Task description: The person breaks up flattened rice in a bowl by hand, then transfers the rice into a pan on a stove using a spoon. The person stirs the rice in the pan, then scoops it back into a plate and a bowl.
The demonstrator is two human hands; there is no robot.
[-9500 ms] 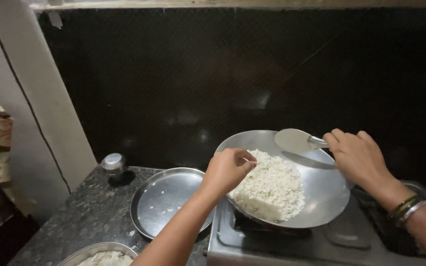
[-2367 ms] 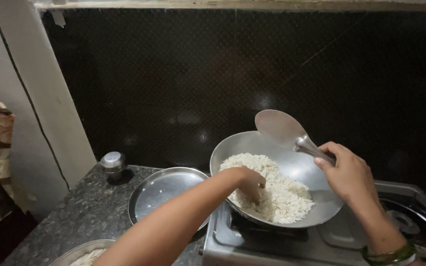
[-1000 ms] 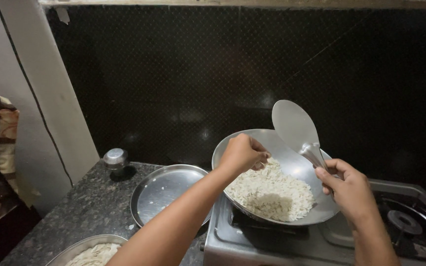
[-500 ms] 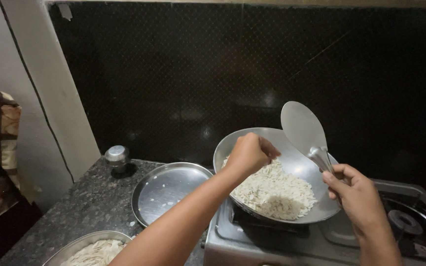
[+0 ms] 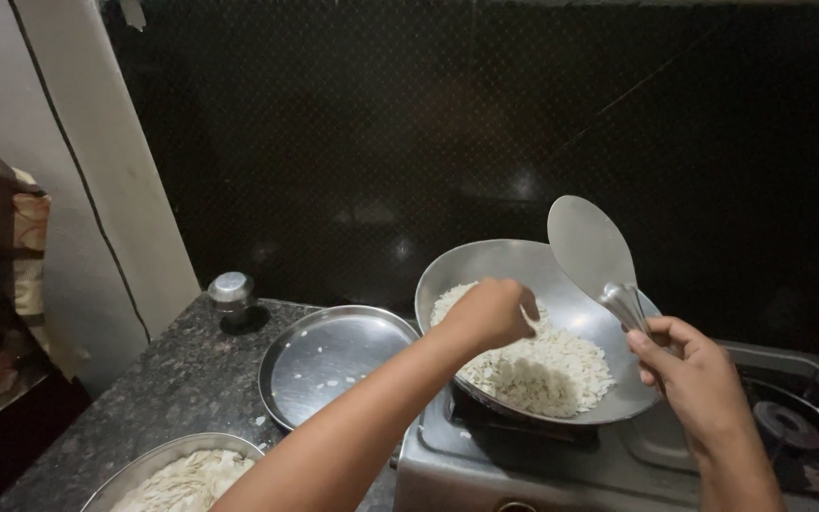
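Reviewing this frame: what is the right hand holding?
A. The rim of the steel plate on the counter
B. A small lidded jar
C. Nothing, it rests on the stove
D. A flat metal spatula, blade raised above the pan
D. The right hand grips the handle of the flat metal spatula, whose blade stands up over the far side of the pan of white flakes.

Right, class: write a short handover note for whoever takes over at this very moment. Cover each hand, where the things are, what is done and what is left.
Left hand: closed loosely, over the white flakes in the metal wok; whether it holds any cannot be told.
Right hand: grips the handle of the flat metal spatula, blade raised above the wok.
Wok sits on the stove.
Done: the steel plate beside it is nearly emptied.
Left: more flakes wait in the steel bowl at the near edge.
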